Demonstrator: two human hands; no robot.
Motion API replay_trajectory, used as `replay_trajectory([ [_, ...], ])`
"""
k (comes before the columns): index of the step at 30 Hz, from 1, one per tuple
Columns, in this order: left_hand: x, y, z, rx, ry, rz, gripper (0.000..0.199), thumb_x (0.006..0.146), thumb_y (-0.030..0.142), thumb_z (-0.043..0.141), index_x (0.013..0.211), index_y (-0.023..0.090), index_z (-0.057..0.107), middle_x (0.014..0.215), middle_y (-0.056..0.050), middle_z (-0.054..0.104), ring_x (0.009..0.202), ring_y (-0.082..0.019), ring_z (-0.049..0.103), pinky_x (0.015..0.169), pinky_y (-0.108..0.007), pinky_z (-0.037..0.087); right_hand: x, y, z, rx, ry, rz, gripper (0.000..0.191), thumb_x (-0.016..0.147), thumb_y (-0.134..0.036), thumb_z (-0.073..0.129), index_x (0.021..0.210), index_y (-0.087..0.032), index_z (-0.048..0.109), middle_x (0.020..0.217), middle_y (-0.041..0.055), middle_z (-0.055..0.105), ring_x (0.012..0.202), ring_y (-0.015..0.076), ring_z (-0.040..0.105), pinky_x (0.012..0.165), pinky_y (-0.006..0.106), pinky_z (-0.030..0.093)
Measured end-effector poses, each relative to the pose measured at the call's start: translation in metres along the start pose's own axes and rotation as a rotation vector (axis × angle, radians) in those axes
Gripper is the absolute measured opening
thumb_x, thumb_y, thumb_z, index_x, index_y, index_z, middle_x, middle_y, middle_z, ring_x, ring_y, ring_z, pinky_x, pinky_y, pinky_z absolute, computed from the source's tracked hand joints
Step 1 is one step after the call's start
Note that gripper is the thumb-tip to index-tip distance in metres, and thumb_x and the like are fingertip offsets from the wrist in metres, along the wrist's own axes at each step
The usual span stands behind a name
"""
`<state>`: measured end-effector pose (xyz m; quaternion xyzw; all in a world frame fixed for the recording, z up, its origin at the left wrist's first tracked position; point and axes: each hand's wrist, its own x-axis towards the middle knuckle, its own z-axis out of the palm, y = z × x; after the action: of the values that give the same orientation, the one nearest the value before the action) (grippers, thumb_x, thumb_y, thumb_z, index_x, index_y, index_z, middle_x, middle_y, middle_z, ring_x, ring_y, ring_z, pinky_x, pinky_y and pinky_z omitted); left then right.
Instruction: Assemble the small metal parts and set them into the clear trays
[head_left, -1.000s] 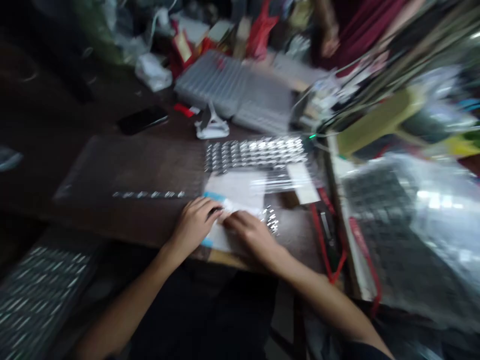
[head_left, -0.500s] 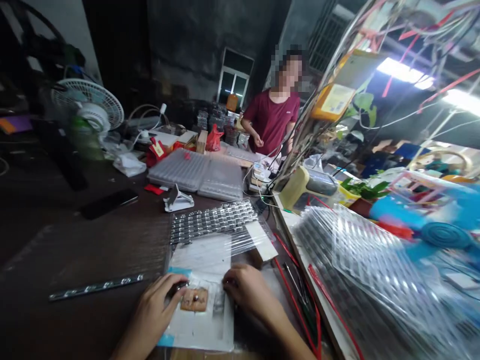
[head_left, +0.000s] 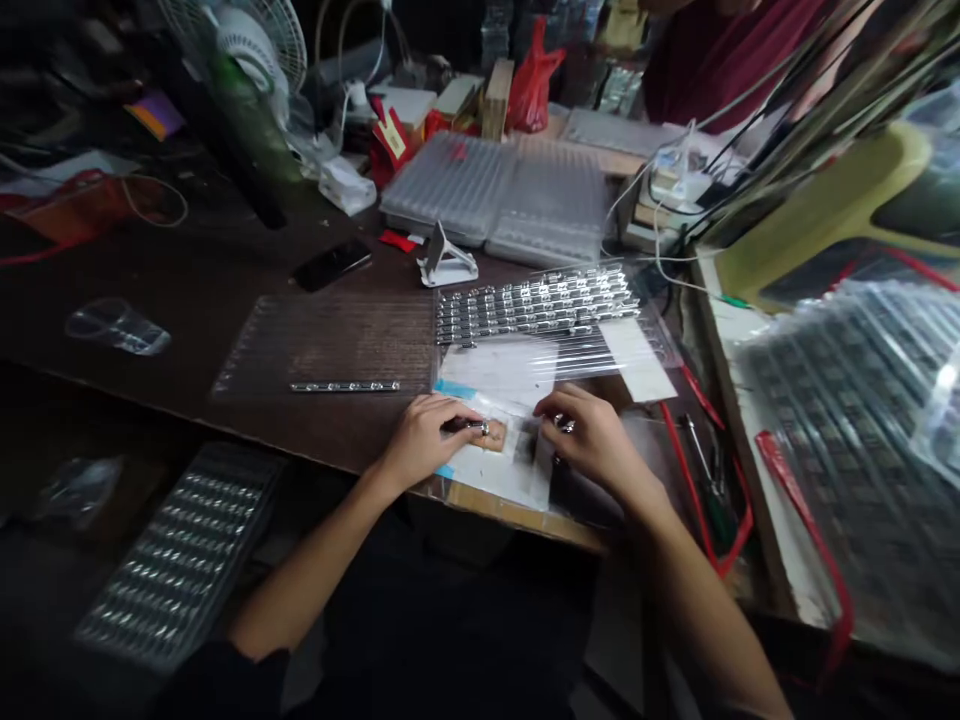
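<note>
My left hand (head_left: 429, 436) pinches a small dark and shiny metal part (head_left: 480, 427) over a brown block (head_left: 491, 436). That block lies on a white sheet (head_left: 529, 480) with blue tape (head_left: 454, 388) along its left side. Opposite it, my right hand (head_left: 589, 435) is curled at the sheet's right edge, with a small shiny metal piece (head_left: 564, 424) at its fingertips. Just beyond the hands, rows of metal strips (head_left: 536, 303) fill part of a clear ribbed tray. A single metal strip (head_left: 345, 386) rests on another clear tray (head_left: 322, 335) to the left.
A phone (head_left: 331, 265) and a white stand (head_left: 448, 262) lie further back, before stacked clear trays (head_left: 450, 185). Screwdrivers (head_left: 701, 455) and red straps (head_left: 679, 480) are at right, beside a ledge. A filled tray (head_left: 180, 560) sits low at left. Another person (head_left: 735, 60) stands behind.
The view has tilted down and shifted left, bringing my lap and the lower tray into sight. Both hands stay at the white sheet; my right hand's fingers now show a shiny metal piece.
</note>
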<state>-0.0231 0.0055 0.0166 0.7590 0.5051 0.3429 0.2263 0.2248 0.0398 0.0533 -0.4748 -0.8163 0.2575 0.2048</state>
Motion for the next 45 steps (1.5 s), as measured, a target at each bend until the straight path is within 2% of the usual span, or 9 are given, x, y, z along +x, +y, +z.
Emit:
replay_trajectory([
  [6,-0.002,-0.003,0.001,0.052,-0.056,0.067,0.006,0.084,0.027,0.073,0.089,0.023,0.072,0.093,-0.001,0.076,0.090,-0.019,0.068,0.086,-0.034,0.044,0.001,-0.004,0.013,0.181,0.051,-0.076,0.020,0.088,-0.010,0.052,0.090,-0.017,0.070,0.091,0.0070,0.071,0.083,0.0177,0.065,0.075,0.029,0.050],
  [16,-0.003,-0.001,0.002,0.016,-0.091,0.093,0.007,0.088,0.025,0.067,0.093,0.022,0.072,0.093,-0.004,0.074,0.091,-0.020,0.066,0.086,-0.034,0.047,0.004,-0.011,0.047,0.126,-0.021,-0.088,0.019,0.088,-0.006,0.048,0.088,-0.018,0.062,0.087,0.0063,0.068,0.081,0.0166,0.062,0.074,0.027,0.047],
  [22,-0.004,-0.004,-0.001,-0.037,0.196,-0.112,0.009,0.089,0.022,0.064,0.095,0.019,0.070,0.095,-0.005,0.074,0.092,-0.019,0.066,0.084,-0.031,0.049,0.005,-0.016,0.056,0.180,-0.031,-0.120,0.018,0.086,-0.004,0.047,0.088,-0.019,0.057,0.086,0.0035,0.065,0.080,0.0150,0.060,0.074,0.025,0.047],
  [26,-0.005,-0.006,0.003,0.123,0.060,-0.098,0.007,0.088,0.024,0.066,0.093,0.021,0.070,0.095,-0.004,0.073,0.093,-0.021,0.063,0.086,-0.034,0.046,0.000,-0.027,0.056,0.004,-0.138,-0.299,0.017,0.095,-0.011,0.045,0.098,-0.018,0.060,0.096,0.0077,0.065,0.090,0.0185,0.058,0.081,0.030,0.048],
  [30,-0.004,-0.005,0.003,0.160,0.053,-0.093,0.007,0.088,0.023,0.065,0.094,0.021,0.069,0.096,-0.004,0.073,0.094,-0.022,0.062,0.087,-0.035,0.046,-0.003,-0.033,0.057,-0.129,-0.185,-0.338,0.022,0.098,-0.014,0.043,0.107,-0.017,0.062,0.099,0.0099,0.066,0.092,0.0210,0.058,0.084,0.034,0.048],
  [34,-0.001,0.002,0.000,0.140,0.114,-0.086,0.007,0.089,0.023,0.065,0.094,0.020,0.069,0.094,-0.004,0.073,0.091,-0.021,0.063,0.085,-0.035,0.047,0.001,-0.023,0.043,0.063,-0.072,-0.259,0.020,0.097,-0.019,0.047,0.108,-0.019,0.064,0.111,0.0091,0.066,0.098,0.0187,0.062,0.084,0.030,0.050],
  [37,0.002,0.013,0.006,0.054,0.121,-0.043,0.007,0.088,0.024,0.067,0.092,0.020,0.069,0.092,-0.004,0.073,0.089,-0.020,0.064,0.082,-0.033,0.047,0.002,-0.010,0.016,0.070,0.021,-0.133,0.015,0.094,-0.023,0.055,0.100,-0.019,0.068,0.101,0.0074,0.069,0.087,0.0178,0.065,0.077,0.029,0.050],
  [41,0.004,0.023,0.019,-0.027,0.040,-0.032,0.005,0.087,0.024,0.068,0.087,0.020,0.070,0.087,-0.004,0.073,0.086,-0.020,0.064,0.080,-0.033,0.048,-0.003,0.002,-0.009,-0.089,-0.155,0.013,0.009,0.085,-0.026,0.068,0.090,-0.020,0.072,0.086,0.0038,0.073,0.075,0.0175,0.065,0.067,0.027,0.045],
  [45,0.003,0.021,0.024,-0.009,0.017,-0.039,0.004,0.086,0.022,0.068,0.084,0.020,0.069,0.089,-0.004,0.073,0.088,-0.020,0.064,0.082,-0.034,0.047,-0.006,0.007,-0.006,-0.161,-0.276,0.054,0.011,0.082,-0.020,0.069,0.092,-0.022,0.074,0.091,0.0049,0.074,0.078,0.0192,0.066,0.067,0.027,0.043],
])
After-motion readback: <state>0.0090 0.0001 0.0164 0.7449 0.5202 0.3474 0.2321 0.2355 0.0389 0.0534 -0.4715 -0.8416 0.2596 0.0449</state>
